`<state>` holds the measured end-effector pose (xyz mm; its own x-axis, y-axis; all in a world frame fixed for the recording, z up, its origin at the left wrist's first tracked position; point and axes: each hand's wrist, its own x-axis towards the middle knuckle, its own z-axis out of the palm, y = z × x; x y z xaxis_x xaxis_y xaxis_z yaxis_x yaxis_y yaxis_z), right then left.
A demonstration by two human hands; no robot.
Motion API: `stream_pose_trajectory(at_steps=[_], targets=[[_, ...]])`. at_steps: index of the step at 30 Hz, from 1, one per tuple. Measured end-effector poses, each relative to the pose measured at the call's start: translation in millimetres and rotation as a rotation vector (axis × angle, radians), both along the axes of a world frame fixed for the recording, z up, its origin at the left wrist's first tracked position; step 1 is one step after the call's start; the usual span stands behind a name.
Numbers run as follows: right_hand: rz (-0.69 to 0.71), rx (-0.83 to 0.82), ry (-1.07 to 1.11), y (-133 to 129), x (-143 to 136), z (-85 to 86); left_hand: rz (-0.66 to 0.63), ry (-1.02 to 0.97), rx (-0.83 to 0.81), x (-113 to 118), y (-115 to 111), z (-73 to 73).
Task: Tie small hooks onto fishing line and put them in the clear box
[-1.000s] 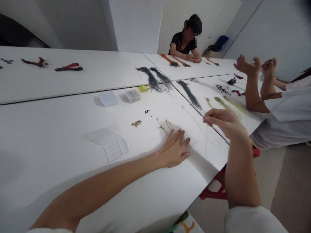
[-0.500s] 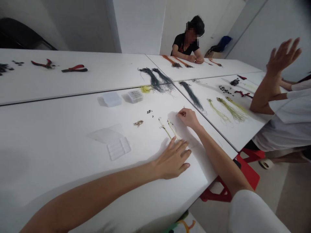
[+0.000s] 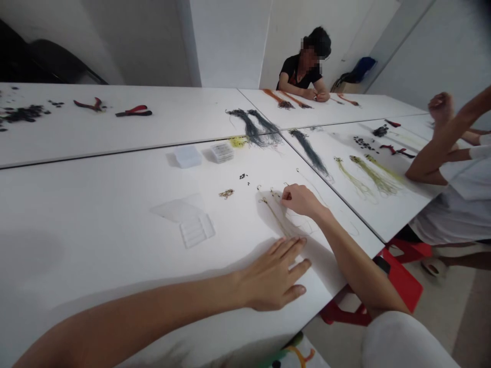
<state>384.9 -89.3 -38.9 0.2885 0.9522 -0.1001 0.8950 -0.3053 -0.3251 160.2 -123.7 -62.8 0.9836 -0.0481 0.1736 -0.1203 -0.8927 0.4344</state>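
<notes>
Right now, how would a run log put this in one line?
left hand: spread at near ends of thin lines; right hand: curled beside their far ends, grip unclear; left of lines: gold-coloured pieces, clear divided tray

Single head-worn view, looking forward and down, close above a white table [image 3: 95, 214]

From where I stand, no lettering, label, number or sign is readable anywhere around the hands [image 3: 270, 278] [image 3: 303, 199].
</notes>
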Motion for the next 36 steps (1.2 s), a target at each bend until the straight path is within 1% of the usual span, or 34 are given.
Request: stream_pose_trajectory(at_steps=[2, 6, 10, 15, 19, 22, 29, 33, 36], targets=[[0.002, -0.001, 0.001, 4, 1, -1.5, -0.042, 0.018, -0.019, -13, -5, 2.5], [0.023, 0.002, 0.03, 8, 5, 0.0, -0.06, 0.051, -0.027, -38, -14, 2.8], [0.007, 0.038, 0.062, 9, 6, -1.3, -0.065, 0.011, -0.002, -49, -20, -0.7], [-0.031, 0.099, 0.079, 9, 2, -13.7, 0.009, -0.047, -0.049, -48, -21, -0.7], [-0.018, 0.132, 0.071, 9, -2, -22.6, 0.024, -0.036, -0.105, -47, -17, 2.3], [-0.009, 0.15, 0.072, 10, -3, -26.0, 0.03, -0.043, -0.131, -47, -16, 3.8], [-0.05, 0.221, 0.126, 6, 2, -24.3, 0.01, 0.01, -0.224, -46, -10, 8.6], [-0.068, 0.271, 0.184, 5, 3, -21.3, 0.027, 0.013, -0.317, -46, -6, 10.7], [-0.072, 0.306, 0.231, 3, 6, -19.3, 0.033, 0.009, -0.356, -46, -4, 11.4]])
